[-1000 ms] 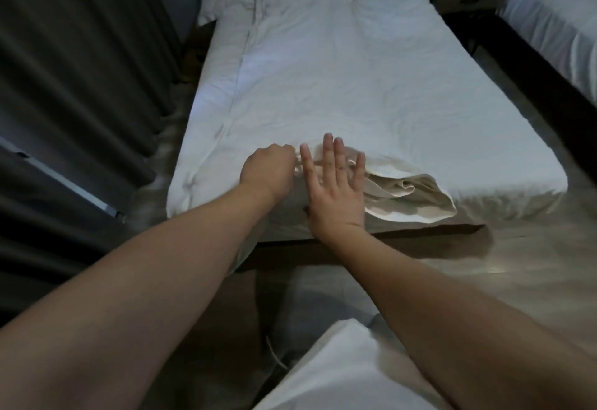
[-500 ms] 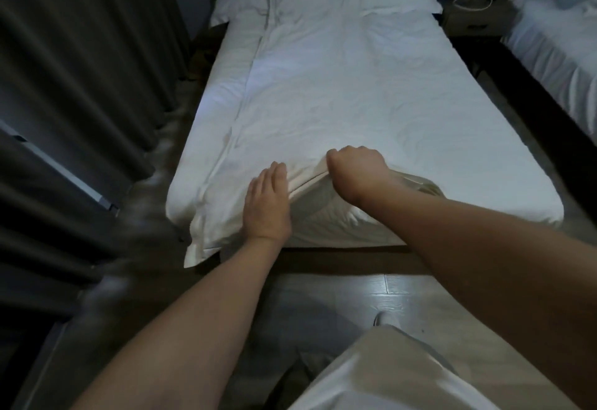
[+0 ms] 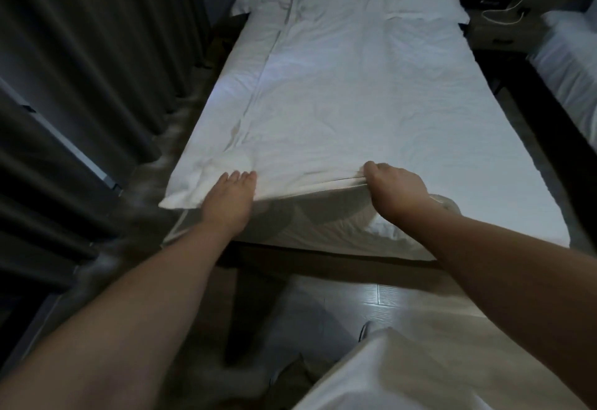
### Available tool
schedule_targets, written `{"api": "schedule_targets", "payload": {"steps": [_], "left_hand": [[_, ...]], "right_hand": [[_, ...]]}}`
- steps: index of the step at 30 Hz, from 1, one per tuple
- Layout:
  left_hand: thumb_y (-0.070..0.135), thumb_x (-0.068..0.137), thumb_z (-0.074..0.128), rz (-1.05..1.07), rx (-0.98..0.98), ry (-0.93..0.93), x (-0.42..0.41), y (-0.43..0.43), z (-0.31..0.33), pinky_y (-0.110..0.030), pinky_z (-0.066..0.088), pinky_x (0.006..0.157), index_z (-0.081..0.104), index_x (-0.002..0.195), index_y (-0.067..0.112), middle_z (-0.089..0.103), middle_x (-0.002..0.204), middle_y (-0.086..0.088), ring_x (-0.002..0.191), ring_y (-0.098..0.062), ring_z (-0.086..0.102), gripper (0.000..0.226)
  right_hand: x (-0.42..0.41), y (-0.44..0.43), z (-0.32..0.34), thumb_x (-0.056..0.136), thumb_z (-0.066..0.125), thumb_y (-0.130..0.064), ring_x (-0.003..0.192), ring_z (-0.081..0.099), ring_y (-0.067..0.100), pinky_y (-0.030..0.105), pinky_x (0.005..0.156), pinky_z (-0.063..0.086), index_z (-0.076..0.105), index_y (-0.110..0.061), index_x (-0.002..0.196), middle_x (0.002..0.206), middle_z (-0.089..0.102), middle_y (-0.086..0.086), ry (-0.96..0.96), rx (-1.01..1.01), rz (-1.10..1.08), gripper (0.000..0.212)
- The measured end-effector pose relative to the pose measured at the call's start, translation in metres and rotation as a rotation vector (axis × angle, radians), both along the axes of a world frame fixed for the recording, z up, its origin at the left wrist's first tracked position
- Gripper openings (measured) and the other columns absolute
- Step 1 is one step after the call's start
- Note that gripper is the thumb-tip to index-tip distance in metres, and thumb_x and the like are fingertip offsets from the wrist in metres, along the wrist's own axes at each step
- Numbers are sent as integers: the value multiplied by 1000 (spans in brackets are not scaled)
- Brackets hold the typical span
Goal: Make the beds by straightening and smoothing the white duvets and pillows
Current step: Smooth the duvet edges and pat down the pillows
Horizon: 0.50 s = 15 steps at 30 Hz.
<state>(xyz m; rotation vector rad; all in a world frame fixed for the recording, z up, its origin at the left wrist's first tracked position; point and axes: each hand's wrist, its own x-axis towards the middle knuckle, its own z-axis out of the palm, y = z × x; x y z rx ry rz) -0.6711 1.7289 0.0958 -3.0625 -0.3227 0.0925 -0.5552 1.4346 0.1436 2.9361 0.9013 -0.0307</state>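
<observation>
While the right hand (image 3: 392, 190) grasps the duvet (image 3: 355, 102) edge, the left hand (image 3: 231, 201) presses flat; the duvet runs lengthwise ahead of both.

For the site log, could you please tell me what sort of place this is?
Most likely a twin hotel or guest room: a white duvet on this single bed, a second bed made up alike, a nightstand between their heads, and heavy dark curtains.
</observation>
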Motion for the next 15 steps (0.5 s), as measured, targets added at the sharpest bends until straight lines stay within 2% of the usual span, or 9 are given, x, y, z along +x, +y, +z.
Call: {"api": "schedule_targets", "payload": {"steps": [3,5,7,8,9,10,12,14,15], "left_hand": [[5,95,49,-130,114,87,15,-15,26,-36,38,108,38,146,9,55,137,-12,125,-28,53,52],[5,95,49,-170,187,116,16,-27,35,-37,45,97,42,140,8,58,128,-11,116,-29,57,45],[5,96,51,-188,228,136,13,-37,38,-37,47,93,43,139,9,59,126,-10,113,-29,58,44],[6,96,51,-193,232,138,11,-39,38,-37,47,93,42,139,9,58,126,-10,114,-28,59,45],[5,96,51,-196,236,139,8,-41,38,-37,47,94,40,141,9,58,128,-10,114,-28,58,46],[5,97,51,-192,233,142,5,-42,38,-37,47,95,36,145,8,57,130,-11,116,-28,58,51],[4,97,51,-141,193,155,-1,-43,39,-38,47,97,23,155,6,57,133,-13,118,-29,58,65],[3,96,51,-80,163,169,-9,-42,40,-39,49,95,18,157,6,59,131,-14,117,-30,59,69],[3,96,50,-70,154,173,-13,-40,40,-40,49,94,23,155,7,60,129,-14,116,-30,60,65]], "right_hand": [[6,-32,-29,91,57,-14,78,56,26,36,60,44,40,-18,113,102,59,4,57,73,-119,28],[2,-46,-47,88,61,-21,97,58,27,37,65,48,33,-17,136,114,57,4,62,76,-157,56],[-4,-55,-61,84,63,-20,118,52,29,40,86,49,20,-11,152,130,51,7,85,65,-180,81],[-7,-58,-67,84,62,-18,126,47,30,40,98,46,19,-8,155,138,47,8,107,66,-191,83],[-10,-60,-73,87,60,-15,131,42,30,40,106,42,23,-7,153,142,45,9,120,61,-188,77],[-13,-60,-77,89,57,-11,131,42,30,38,107,40,33,-7,147,141,46,9,120,58,-175,63],[-21,-58,-76,90,49,-2,117,50,27,34,89,44,49,-12,122,121,53,6,121,116,-171,34],[-32,-56,-68,91,42,2,101,56,25,31,74,39,50,-14,109,107,54,4,148,149,-164,26],[-37,-56,-64,92,40,2,95,57,24,31,72,37,51,-14,108,104,55,4,144,125,-146,25]]}}
